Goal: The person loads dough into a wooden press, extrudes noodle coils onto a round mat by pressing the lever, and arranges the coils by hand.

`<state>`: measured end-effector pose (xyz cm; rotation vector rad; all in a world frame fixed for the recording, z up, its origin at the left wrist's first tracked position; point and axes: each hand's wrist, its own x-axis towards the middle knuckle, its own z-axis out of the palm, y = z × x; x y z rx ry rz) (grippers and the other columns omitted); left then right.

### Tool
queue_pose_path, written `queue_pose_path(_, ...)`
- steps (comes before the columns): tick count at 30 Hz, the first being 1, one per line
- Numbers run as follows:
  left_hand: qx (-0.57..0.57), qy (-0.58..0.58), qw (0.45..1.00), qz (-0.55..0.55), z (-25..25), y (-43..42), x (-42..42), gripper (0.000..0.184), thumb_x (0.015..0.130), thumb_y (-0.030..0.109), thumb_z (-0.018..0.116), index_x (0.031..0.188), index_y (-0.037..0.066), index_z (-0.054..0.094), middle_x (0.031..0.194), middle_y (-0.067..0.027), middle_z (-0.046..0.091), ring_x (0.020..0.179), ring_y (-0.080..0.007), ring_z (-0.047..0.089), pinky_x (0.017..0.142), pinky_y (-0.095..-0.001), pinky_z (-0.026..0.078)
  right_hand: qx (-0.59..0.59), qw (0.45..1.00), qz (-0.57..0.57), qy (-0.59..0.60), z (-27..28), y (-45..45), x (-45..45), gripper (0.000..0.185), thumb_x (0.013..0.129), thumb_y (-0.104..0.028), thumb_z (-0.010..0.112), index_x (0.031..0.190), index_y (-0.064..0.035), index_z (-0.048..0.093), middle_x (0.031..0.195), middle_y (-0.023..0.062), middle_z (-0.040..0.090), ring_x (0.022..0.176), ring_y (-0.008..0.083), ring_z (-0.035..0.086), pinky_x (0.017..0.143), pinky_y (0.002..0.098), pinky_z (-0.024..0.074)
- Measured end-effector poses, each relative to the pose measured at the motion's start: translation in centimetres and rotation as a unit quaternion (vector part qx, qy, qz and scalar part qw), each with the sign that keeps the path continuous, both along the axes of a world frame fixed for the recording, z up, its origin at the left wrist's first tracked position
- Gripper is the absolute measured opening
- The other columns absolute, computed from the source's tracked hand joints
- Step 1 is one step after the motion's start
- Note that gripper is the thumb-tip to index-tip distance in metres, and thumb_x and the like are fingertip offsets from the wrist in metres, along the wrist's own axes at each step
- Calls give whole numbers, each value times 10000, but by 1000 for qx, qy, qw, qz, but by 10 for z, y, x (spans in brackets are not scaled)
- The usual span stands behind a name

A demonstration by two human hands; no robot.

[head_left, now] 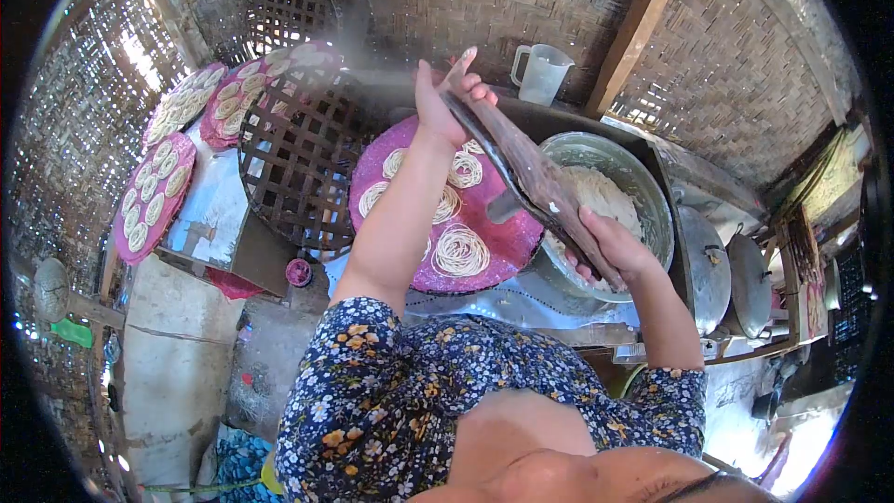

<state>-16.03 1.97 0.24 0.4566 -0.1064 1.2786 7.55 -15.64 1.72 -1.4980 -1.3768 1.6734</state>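
Now gripping a long wooden press (529,164), dark brown, worn and rough, with a short grey tube (504,208) jutting from its side. Holding it aslant above a round pink tray (507,265) of coiled noodle nests (461,251) and a neighbouring green-grey basin (657,194) of pale, crumbly dough (605,197). Clasping the far end within the left grip (447,107), partly curled, and the near end within the right grip (613,247), closed round the wood.

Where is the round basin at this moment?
In the head view, the round basin sits right of centre, beside the central pink tray, partly hidden by the held wooden tool.
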Motion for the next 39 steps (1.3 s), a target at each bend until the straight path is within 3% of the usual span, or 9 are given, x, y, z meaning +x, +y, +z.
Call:
queue_pose_path(3, -30, 3, 999, 26, -21, 8, -3, 696, 857, 614, 248, 1211, 57, 470, 573, 35, 409, 535, -134, 425, 653, -345, 387, 5, 996, 38, -75, -8, 11, 0, 563, 908, -516, 321, 826, -4, 540, 604, 74, 531, 420, 153, 502, 378, 280, 419)
queue_pose_path(12, -67, -11, 997, 31, -34, -4, -10, 631, 850, 602, 317, 1183, 100, 504, 504, 62, 370, 477, -109, 396, 595, -298, 386, 68, 989, 51, -122, -8, 3, -9, 529, 913, -459, 353, 754, 4, 554, 558, 63, 521, 412, 143, 496, 374, 271, 404)
queue_pose_path(15, -73, -21, 997, 24, -19, -18, -1, 602, 850, 596, 333, 1125, 104, 543, 491, 61, 367, 472, -105, 398, 589, -293, 386, 97, 971, 6, -218, 10, -9, 0, 514, 899, -450, 390, 727, 2, 564, 545, 54, 513, 407, 136, 491, 375, 266, 394)
queue_pose_path(19, 5, -29, 998, 46, 13, -14, -8, 590, 860, 585, 322, 1073, 96, 575, 485, 68, 356, 467, -89, 383, 577, -276, 375, 185, 956, 11, -227, 25, 0, -1, 503, 880, -456, 435, 689, -7, 555, 536, 51, 512, 413, 130, 495, 396, 270, 397)
queue_pose_path(23, 8, 0, 998, 63, 42, -27, -25, 590, 860, 590, 312, 1049, 102, 585, 477, 70, 336, 447, -83, 351, 557, -268, 363, 206, 953, 7, -223, 24, -3, -14, 481, 882, -432, 443, 687, -6, 554, 529, 53, 514, 416, 130, 501, 408, 273, 402)
queue_pose_path(26, 30, -14, 999, 14, 37, -33, -27, 602, 840, 626, 300, 973, 107, 574, 485, 45, 342, 451, -120, 356, 557, -323, 369, 205, 953, 27, -222, 28, -14, -10, 462, 882, -414, 448, 701, -3, 557, 530, 55, 519, 417, 131, 506, 415, 272, 406)
queue_pose_path(34, 45, -49, 998, -8, 36, -38, -8, 592, 846, 626, 289, 949, 115, 571, 448, 39, 334, 416, -135, 362, 538, -330, 361, 238, 921, -9, -307, 28, -23, 2, 423, 864, -398, 483, 748, -3, 583, 536, 90, 543, 417, 156, 527, 447, 297, 439)
queue_pose_path(39, 74, 19, 995, 68, 55, -37, -21, 599, 871, 589, 258, 964, 104, 598, 443, 69, 282, 395, -85, 298, 514, -274, 349, 318, 899, -11, -300, 9, -5, -5, 423, 854, -413, 502, 762, -10, 593, 555, 127, 564, 407, 203, 529, 475, 319, 455)
